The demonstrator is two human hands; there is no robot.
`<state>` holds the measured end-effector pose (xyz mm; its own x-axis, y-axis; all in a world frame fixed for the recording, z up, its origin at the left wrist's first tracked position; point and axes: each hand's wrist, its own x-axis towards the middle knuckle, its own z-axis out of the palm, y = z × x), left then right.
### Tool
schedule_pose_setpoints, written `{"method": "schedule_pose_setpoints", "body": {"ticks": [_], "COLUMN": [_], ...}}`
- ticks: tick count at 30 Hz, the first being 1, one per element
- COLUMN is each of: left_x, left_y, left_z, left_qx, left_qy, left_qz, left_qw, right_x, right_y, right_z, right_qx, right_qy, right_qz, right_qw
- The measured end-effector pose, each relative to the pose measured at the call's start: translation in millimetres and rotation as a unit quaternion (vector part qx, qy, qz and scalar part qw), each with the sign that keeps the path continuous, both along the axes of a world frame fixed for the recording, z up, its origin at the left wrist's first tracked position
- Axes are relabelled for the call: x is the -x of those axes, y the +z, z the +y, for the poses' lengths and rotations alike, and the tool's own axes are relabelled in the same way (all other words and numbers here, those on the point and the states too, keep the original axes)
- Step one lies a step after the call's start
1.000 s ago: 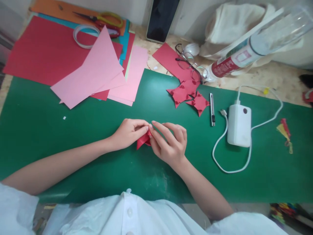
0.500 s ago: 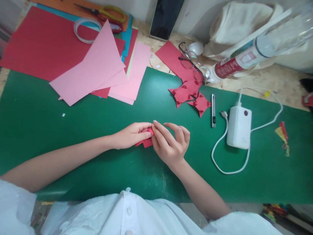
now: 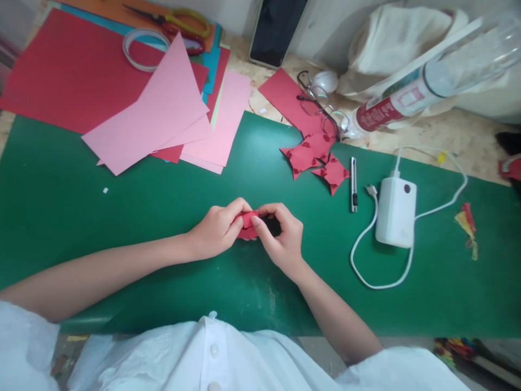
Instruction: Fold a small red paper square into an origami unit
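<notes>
Nearest to the camera is the white shirt [image 3: 211, 358] of the person, and both bare forearms reach forward from it over the green cutting mat [image 3: 122, 228] that covers the worktop. The left hand [image 3: 217, 231] and the right hand [image 3: 280, 239] meet at the middle of the mat, and both are closed on a small folded red paper piece [image 3: 246, 222], which they pinch between fingertips just above the mat. To the right of the hands, a white power bank [image 3: 395, 212] lies on the mat with its white cable [image 3: 366, 271] curling around it, and a slim utility knife [image 3: 353, 183] lies just beside it. Behind the knife rest some folded red paper shapes [image 3: 315, 160], touching each other. Further back, a pair of glasses [image 3: 321, 108] lies on a red sheet, near a plastic bottle [image 3: 423, 81] on its side. At the far left, pink paper sheets [image 3: 163, 119] lie over large red card [image 3: 61, 76], with a tape roll [image 3: 144, 50] and scissors [image 3: 175, 24] behind them. A dark phone [image 3: 277, 30] leans at the back.
</notes>
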<state>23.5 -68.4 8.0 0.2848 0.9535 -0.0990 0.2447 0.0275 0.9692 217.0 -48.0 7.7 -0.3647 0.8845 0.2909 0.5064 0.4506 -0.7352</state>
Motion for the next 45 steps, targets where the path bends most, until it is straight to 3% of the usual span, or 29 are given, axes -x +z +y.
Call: {"method": "schedule_pose_setpoints", "body": {"ticks": [9, 14, 20, 29, 45], "left_x": [1.3, 2.2, -0.2, 0.9, 2.1], "left_y": [2.0, 6.1, 5.6, 4.0, 4.9], "left_z": [5.6, 9.3, 5.8, 7.3, 6.4], "left_qx": [0.088, 0.093, 0.154, 0.159, 0.094], "left_qy": [-0.045, -0.022, 0.000, -0.018, -0.035], "left_qz": [-0.102, -0.078, -0.132, -0.196, -0.124], "left_qw": [0.990, 0.992, 0.979, 0.967, 0.987], "right_x": [-1.4, -2.4, -0.9, 2.4, 0.3], "right_y": [-5.7, -5.0, -3.8, -3.3, -3.2], "right_z": [9.7, 11.5, 7.9, 2.4, 4.9], "right_qx": [0.030, 0.067, 0.113, 0.146, 0.172], "right_qy": [0.087, 0.092, 0.079, 0.062, 0.072], "right_qz": [0.029, 0.046, 0.080, 0.110, 0.117], "right_qw": [0.995, 0.992, 0.987, 0.981, 0.976]}}
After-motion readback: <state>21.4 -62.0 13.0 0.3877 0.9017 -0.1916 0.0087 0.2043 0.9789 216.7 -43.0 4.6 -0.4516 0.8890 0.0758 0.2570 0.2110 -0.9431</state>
